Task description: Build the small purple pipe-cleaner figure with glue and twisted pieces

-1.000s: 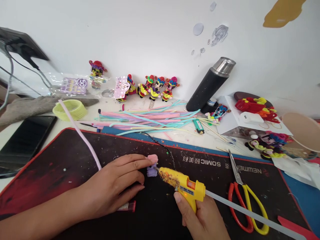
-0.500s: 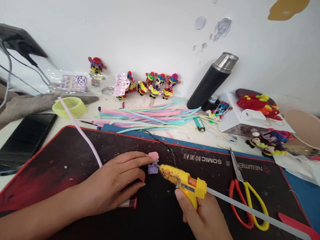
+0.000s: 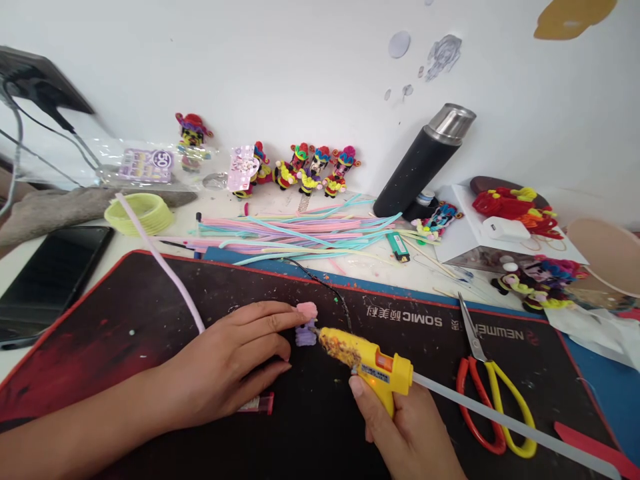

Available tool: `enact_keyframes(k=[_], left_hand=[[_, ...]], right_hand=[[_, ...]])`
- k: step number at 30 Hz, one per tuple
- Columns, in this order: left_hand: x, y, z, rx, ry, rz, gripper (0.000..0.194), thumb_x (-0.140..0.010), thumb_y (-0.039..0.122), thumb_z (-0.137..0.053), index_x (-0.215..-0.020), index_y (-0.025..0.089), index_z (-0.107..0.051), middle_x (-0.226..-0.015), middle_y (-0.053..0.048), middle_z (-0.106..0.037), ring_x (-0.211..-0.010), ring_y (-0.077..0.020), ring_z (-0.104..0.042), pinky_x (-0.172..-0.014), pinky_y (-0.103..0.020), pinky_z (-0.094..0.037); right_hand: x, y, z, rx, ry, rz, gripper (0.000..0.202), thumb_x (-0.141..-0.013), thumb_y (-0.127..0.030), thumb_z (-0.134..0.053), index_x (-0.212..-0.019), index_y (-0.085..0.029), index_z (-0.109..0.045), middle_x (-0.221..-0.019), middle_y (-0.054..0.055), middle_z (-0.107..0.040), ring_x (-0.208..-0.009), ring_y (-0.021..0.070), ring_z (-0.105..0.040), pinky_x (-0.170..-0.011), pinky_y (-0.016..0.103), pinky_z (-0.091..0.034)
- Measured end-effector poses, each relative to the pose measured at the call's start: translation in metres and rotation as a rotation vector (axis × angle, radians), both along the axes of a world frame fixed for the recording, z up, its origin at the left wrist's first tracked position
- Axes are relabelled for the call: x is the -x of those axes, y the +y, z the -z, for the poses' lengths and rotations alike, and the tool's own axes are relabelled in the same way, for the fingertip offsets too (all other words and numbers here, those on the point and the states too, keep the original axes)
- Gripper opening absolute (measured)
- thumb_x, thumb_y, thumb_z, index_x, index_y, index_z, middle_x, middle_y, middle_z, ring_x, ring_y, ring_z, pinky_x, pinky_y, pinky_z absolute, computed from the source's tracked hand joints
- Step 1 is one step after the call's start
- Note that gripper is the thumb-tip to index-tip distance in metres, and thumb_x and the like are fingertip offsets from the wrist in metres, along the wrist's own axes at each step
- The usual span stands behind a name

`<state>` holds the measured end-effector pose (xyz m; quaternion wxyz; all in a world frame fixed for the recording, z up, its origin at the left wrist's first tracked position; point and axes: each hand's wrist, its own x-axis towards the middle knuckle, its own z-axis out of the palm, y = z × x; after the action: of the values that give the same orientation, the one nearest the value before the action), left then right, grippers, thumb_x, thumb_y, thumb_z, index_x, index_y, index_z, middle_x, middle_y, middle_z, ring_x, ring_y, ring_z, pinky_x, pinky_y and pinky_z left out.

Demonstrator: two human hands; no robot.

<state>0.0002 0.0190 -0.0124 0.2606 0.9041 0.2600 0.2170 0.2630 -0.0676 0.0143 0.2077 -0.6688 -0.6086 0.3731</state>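
Head view: where does the fuzzy pink-and-purple piece lie?

On the dark mat, a little in from its red-trimmed far edge.

And the hands?

Left hand is half open, fingers bent, foremost fingertips at the pink end; whether they pinch or merely steady it, I can't tell. Right hand is wrapped round the handle of the yellow glue gun, nozzle at the purple part.

How would they handle?

The piece looks light, soft, easily squashed: touch the pink end gently, clear of the nozzle. The gun seems stiff, perhaps hot in front; keep to its handle. Its long glue stick could unbalance it.
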Motion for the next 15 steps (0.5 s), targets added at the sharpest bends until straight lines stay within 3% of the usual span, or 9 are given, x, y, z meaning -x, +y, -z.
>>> enact_keyframes(k=[15], left_hand=[[0.0002,0.0007,-0.0007,-0.009,0.011,0.008,0.009,-0.101,0.015,-0.058,-0.103,0.019,-0.065,-0.157,-0.011,-0.054,-0.143,-0.0235,-0.051,-0.117,-0.037,-0.048]], right_hand=[[-0.0027,0.0003,0.0013,-0.041,-0.012,0.003,0.055,-0.103,-0.056,-0.047,-0.058,-0.024,-0.054,-0.05,0.0,-0.054,-0.049,0.0171,-0.056,-0.052,0.026,-0.045]])
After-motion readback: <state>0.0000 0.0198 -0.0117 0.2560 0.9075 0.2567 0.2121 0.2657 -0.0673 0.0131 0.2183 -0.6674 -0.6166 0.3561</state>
